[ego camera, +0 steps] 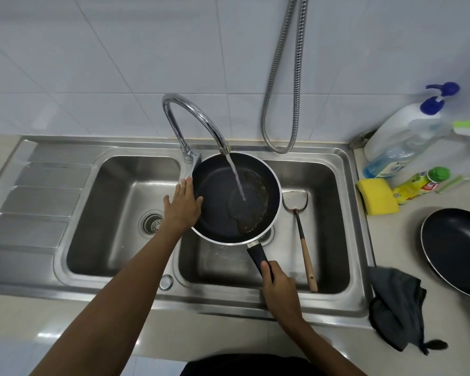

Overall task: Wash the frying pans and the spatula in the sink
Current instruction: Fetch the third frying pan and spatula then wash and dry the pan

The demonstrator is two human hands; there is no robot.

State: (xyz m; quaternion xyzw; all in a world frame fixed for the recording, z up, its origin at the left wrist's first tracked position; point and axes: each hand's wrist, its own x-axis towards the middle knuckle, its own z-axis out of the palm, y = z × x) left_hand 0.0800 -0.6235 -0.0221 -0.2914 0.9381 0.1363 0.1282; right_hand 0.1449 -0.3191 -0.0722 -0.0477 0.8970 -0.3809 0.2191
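A dark frying pan (217, 202) with a steel rim is held over the right basin of the sink (345, 164). My right hand (276, 283) grips its black handle. My left hand (182, 204) rests on the pan's left rim, fingers spread, the thumb hooked over the edge. Water runs from the curved tap (193, 115) onto the pan's bottom, where brown residue shows. A metal spatula (296, 202) with a wooden handle lies in the right basin beside the pan. A second dark frying pan (456, 248) sits on the counter at the right.
The left basin has a drain strainer (154, 225). On the right counter are a yellow sponge (377, 196), a yellow-green bottle (418, 184), a pump bottle (407, 137) and a dark cloth (396, 308). A metal hose (280, 104) hangs down the tiled wall.
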